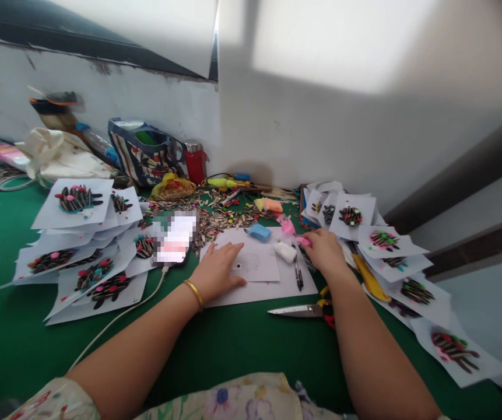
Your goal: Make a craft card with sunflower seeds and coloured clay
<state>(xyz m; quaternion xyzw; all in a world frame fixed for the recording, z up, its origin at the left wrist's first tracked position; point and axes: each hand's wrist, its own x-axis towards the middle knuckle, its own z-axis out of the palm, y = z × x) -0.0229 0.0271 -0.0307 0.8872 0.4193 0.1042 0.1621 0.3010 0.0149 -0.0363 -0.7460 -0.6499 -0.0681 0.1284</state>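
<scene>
My left hand (pixel 218 269) lies flat with fingers spread on a white sheet of paper (pixel 257 262) that bears a small pencil drawing. A gold bangle sits on that wrist. My right hand (pixel 324 251) is closed in a pinch on a small pink lump of clay (pixel 304 240) at the sheet's right edge. Around the sheet lie a white clay lump (pixel 284 251), a blue one (pixel 259 232), a pink one (pixel 286 225) and an orange one (pixel 270 205). A pile of sunflower seeds (pixel 216 217) spreads behind the paper.
Scissors (pixel 307 310) lie on the green table (pixel 233 350) near my right forearm. Pens (pixel 298 274) rest beside the sheet. Stacks of finished seed pictures (pixel 80 201) sit at left and right. A phone (pixel 176 239) with a cable, a striped bag (pixel 146 151) and a red flask (pixel 195 162) stand behind.
</scene>
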